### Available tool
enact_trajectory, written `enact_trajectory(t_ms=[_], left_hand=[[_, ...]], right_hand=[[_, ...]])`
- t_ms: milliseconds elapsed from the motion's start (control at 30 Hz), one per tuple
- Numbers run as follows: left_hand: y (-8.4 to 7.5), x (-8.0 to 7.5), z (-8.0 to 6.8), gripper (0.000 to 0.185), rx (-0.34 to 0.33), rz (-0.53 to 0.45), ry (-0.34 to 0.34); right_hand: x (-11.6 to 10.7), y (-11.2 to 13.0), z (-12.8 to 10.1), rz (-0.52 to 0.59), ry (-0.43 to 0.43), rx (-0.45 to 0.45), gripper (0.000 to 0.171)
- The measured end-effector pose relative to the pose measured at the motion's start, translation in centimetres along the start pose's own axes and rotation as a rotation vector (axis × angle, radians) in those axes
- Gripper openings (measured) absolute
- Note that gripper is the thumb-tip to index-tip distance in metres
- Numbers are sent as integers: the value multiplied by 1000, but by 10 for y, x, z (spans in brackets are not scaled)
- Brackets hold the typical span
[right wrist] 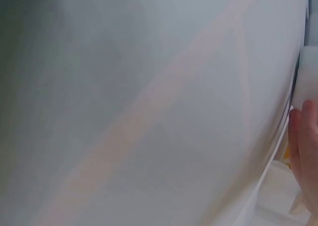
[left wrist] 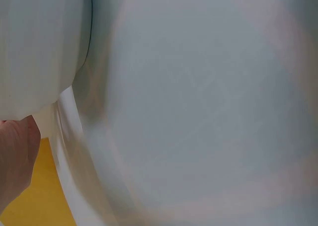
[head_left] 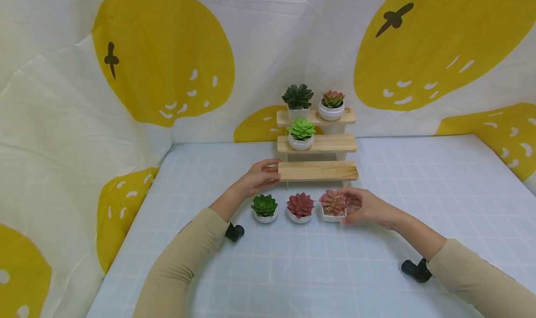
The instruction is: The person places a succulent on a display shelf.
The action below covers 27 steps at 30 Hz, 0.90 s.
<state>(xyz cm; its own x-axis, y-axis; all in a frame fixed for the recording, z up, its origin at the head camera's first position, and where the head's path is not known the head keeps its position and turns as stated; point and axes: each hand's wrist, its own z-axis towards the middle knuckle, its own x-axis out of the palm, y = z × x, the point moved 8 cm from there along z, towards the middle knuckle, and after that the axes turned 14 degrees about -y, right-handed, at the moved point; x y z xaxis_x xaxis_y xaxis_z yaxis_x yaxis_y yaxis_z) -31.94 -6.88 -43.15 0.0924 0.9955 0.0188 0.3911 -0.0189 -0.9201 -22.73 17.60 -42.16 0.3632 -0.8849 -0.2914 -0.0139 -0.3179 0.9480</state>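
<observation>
A three-step wooden shelf [head_left: 317,170] stands at the back of the table. My left hand [head_left: 264,175] grips the left end of its bottom step. My right hand [head_left: 359,206] holds a pale pink succulent in a white pot [head_left: 333,206] on the table in front of the shelf. Beside it stand a red succulent [head_left: 300,207] and a green succulent [head_left: 264,208], each in a white pot. The wrist views are blurred; a bit of my hand [left wrist: 15,161] shows at the left edge of one, and fingertips [right wrist: 305,156] at the right edge of the other.
The top step carries a dark green succulent [head_left: 298,99] and a pinkish-green one [head_left: 331,104]; the middle step holds a light green succulent [head_left: 301,133]. The table has a light blue checked cloth [head_left: 418,192]. A white and yellow patterned curtain [head_left: 167,57] hangs behind and on both sides.
</observation>
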Motion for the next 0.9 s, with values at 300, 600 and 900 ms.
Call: enact_trajectory(t_ms=[300, 600, 900], left_hand=[[0, 1, 0, 52, 7, -7, 6], [0, 0, 0, 52, 4, -5, 0], [0, 0, 1, 51, 5, -1, -1]], right_hand=[[-7, 5, -2, -39, -47, 4, 71], [-18, 20, -2, -19, -83, -15, 67], [-30, 29, 0, -37, -114, 4, 64]])
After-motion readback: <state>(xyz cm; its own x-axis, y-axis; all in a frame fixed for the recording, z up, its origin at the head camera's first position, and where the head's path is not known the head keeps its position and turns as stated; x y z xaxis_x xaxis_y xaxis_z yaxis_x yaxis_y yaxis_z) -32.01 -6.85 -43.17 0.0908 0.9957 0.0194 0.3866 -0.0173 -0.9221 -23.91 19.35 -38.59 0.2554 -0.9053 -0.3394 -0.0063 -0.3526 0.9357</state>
